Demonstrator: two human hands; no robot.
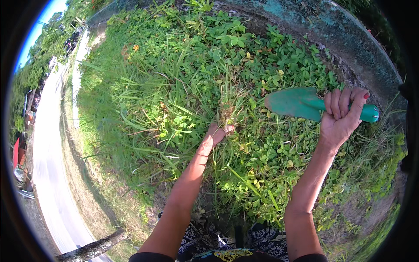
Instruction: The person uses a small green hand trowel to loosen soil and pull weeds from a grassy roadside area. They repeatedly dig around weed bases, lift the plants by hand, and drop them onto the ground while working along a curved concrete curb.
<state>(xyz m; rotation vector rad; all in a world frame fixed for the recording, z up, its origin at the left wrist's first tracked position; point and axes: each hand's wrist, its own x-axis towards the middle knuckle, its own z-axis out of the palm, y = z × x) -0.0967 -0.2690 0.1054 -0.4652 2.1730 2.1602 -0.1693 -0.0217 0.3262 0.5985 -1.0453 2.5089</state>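
My right hand (343,109) is wrapped around the handle of a green hand trowel (294,102). The trowel lies nearly level above the plants, its blade towards the left and its tip worn and soiled. Low among the plants, my left hand (218,133) grips a tuft of grass (227,113) with brown, straw-like strands at its base. Leaves and stems partly hide the left fingers. Long green grass blades (140,118) spread left of this hand, and low leafy ground cover (278,140) grows to its right.
A weathered concrete wall (347,39) with blue-green stains curves along the far and right side. At left, a paved road (49,137) runs past a grass verge. A lichen-spotted branch or trunk (95,245) stands at lower left. Patterned dark trousers (203,237) show below.
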